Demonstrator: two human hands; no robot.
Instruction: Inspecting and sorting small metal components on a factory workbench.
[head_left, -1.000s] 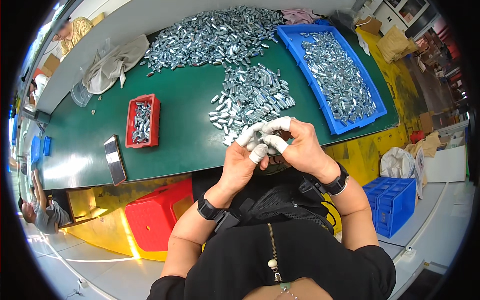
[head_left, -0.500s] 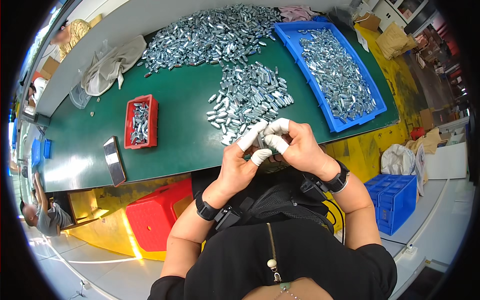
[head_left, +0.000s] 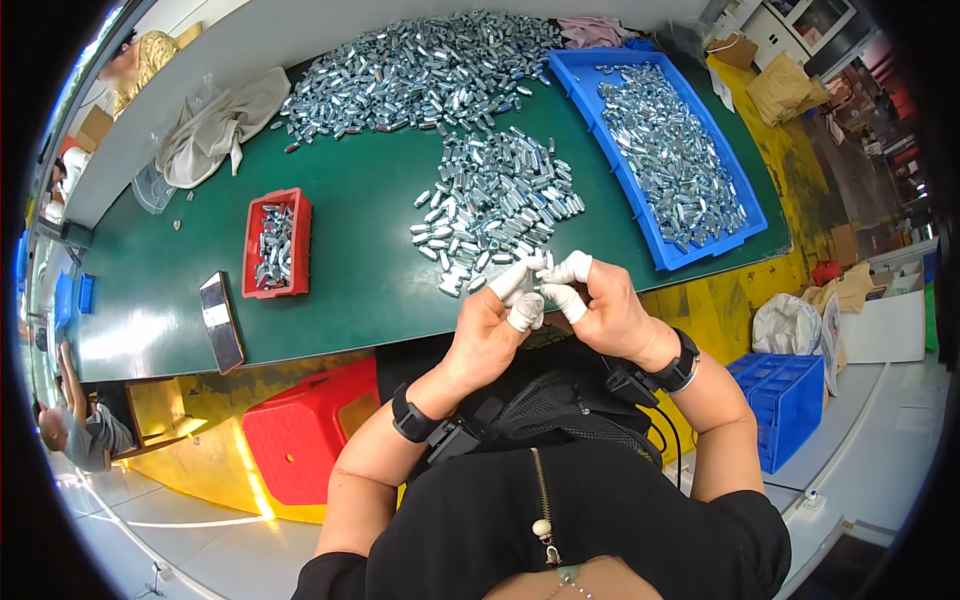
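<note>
Factory wkshp: metal pts [head_left: 430, 75] heaped on green bench [head_left: 365, 240]; blurry far right, prob. boxes [head_left: 868, 108].

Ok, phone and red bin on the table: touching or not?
Apart. The head view shows it: a strip of green tabletop runs between the phone and the red bin.

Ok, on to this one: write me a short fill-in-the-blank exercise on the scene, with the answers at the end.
1. The coverings on the fingers of the left hand and right hand are coloured ____.
2. By size, the ____ of the two loose piles of metal parts lies nearer the hands.
3. The blue tray stands toward the table's ____ side.
4. The small box near the phone is coloured ____.

Missing words: white; smaller; right; red.
</note>
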